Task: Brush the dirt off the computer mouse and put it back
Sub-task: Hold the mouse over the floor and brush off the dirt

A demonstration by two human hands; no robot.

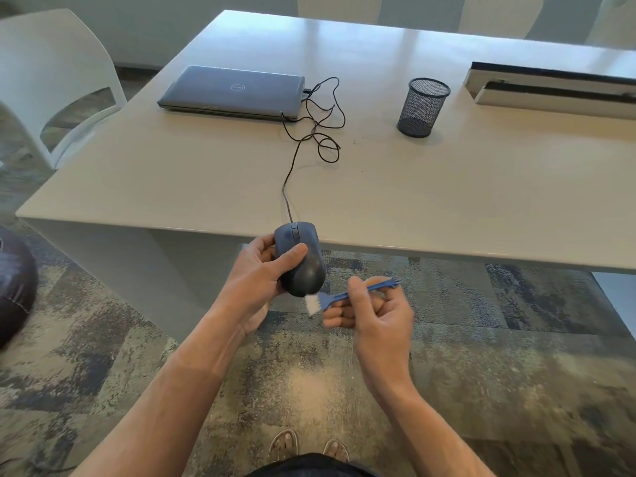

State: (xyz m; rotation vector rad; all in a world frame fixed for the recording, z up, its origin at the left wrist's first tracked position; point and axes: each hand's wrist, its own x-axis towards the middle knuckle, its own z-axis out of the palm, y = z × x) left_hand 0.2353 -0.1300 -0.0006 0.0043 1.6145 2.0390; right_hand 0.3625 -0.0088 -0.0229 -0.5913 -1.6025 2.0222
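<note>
Table (206, 173): laptop (234, 91), mesh cup (421, 106).

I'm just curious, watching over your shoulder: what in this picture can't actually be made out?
Head view only:
- Dirt on the mouse: too small to see.
- Mouse's left side and underside: hidden by the left hand.
- Brush bristles: motion-blurred; handle middle is hidden by the right hand.
- Inside of the mesh cup: angle hides the bottom.
- Laptop screen: lid closed.

Dark corded mouse (300, 259) held off the table edge; blue brush (339, 297) (white bristles) just below.
</note>
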